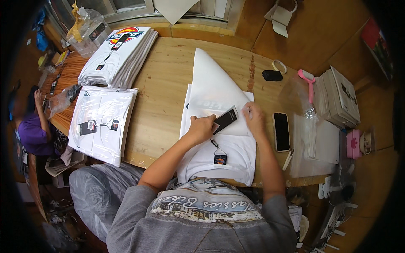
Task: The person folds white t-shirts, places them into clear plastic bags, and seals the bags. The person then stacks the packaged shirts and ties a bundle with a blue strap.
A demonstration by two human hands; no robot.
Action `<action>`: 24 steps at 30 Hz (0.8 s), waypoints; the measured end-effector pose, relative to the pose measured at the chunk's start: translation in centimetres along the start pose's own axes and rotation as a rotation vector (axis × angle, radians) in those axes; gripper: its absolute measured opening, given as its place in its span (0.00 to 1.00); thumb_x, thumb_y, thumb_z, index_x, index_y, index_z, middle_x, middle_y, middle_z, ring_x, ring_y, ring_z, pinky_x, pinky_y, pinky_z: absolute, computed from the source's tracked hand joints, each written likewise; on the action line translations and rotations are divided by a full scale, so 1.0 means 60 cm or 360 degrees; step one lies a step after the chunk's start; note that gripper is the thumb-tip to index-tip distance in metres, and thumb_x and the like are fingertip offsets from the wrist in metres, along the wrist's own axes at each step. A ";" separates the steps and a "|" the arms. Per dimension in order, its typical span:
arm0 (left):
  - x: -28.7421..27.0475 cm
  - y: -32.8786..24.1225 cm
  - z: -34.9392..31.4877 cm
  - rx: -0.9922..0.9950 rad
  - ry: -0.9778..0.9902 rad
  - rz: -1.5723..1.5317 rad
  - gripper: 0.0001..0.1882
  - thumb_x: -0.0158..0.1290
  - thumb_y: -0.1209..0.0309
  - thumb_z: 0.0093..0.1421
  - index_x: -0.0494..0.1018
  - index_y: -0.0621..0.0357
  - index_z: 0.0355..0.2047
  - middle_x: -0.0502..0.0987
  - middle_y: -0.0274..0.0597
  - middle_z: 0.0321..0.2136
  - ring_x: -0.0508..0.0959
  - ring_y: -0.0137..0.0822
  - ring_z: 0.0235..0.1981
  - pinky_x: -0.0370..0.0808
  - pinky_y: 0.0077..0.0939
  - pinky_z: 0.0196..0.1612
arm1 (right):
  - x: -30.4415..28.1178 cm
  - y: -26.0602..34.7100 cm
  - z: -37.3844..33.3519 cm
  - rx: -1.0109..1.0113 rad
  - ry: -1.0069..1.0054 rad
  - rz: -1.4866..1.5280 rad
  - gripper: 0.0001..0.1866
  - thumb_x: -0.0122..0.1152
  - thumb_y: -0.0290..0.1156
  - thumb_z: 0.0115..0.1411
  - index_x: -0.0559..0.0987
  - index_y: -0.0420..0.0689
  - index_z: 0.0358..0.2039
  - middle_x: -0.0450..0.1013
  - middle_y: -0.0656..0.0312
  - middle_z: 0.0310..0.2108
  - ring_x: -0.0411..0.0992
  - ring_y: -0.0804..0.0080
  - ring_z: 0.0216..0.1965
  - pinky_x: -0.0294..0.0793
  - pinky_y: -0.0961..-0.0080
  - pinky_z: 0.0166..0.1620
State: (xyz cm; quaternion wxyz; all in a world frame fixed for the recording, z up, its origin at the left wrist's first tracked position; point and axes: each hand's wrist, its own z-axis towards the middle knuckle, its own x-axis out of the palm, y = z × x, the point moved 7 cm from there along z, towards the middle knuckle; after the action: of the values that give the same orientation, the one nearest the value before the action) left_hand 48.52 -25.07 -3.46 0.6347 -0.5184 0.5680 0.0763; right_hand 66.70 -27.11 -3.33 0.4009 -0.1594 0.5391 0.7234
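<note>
In front of me a folded white T-shirt (242, 154) lies on the wooden table, its collar toward me. A thin white sheet (215, 80) covers its upper part, with one pointed corner reaching toward the window. My left hand (203, 127) pinches the lower end of a black hang tag (226, 120), which lies slanted over the sheet. A small square black tag (220, 159) hangs by a cord near the collar. At the sheet's right edge, the fingers of my right hand (254, 120) are closed around a small whitish bit that I cannot make out.
Stacked white T-shirts (135, 46) and bagged shirts (101, 122) stand at the left. To the right lie a phone (282, 132), a tape roll (279, 66), a pink-handled tool (310, 86), clear bags (306, 160) and a stack of white sheets (335, 97). Another person (36, 130) sits far left.
</note>
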 end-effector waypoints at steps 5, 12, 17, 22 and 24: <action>0.008 0.011 0.000 0.0107 -0.0153 -0.0233 0.08 0.44 0.70 0.52 0.62 0.63 0.27 0.71 0.53 0.24 0.72 0.49 0.29 0.67 0.35 0.30 | 0.043 -0.109 0.033 0.1202 0.0096 0.1083 0.10 0.56 0.27 0.47 0.70 0.44 0.32 0.69 0.61 0.31 0.68 0.73 0.33 0.67 0.75 0.36; 0.024 0.049 0.015 0.0042 -0.0092 -0.0500 0.08 0.43 0.70 0.55 0.61 0.64 0.26 0.72 0.54 0.23 0.73 0.48 0.26 0.68 0.33 0.27 | 0.034 0.006 0.087 0.0057 0.0381 0.1220 0.26 0.44 0.12 0.44 0.66 0.45 0.46 0.63 0.57 0.45 0.59 0.72 0.49 0.54 0.82 0.50; 0.008 0.042 0.032 -0.0062 -0.0249 -0.0312 0.12 0.46 0.65 0.53 0.62 0.63 0.27 0.73 0.52 0.23 0.73 0.47 0.25 0.68 0.35 0.27 | 0.052 -0.059 0.084 0.0287 0.0243 0.0646 0.33 0.42 0.09 0.38 0.63 0.43 0.50 0.57 0.57 0.51 0.52 0.69 0.54 0.48 0.83 0.54; -0.014 0.049 0.033 -0.0118 -0.0729 0.0305 0.15 0.47 0.59 0.51 0.65 0.60 0.27 0.72 0.46 0.28 0.72 0.43 0.31 0.69 0.33 0.26 | 0.069 -0.084 0.089 0.0117 0.0223 0.0354 0.34 0.42 0.08 0.37 0.62 0.45 0.50 0.56 0.55 0.51 0.55 0.67 0.52 0.53 0.83 0.51; -0.029 0.065 0.030 0.0021 -0.0878 0.0341 0.17 0.46 0.57 0.51 0.66 0.55 0.35 0.66 0.42 0.41 0.64 0.41 0.44 0.64 0.38 0.38 | 0.064 -0.092 0.090 0.0147 0.0181 0.0316 0.34 0.46 0.10 0.37 0.63 0.46 0.49 0.57 0.56 0.49 0.58 0.67 0.48 0.57 0.81 0.49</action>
State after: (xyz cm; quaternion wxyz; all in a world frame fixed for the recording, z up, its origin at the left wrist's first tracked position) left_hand 46.42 -21.13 -4.62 0.7568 -0.4110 0.4261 0.2771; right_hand 69.52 -20.12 -7.52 0.3030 -0.1275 0.6069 0.7236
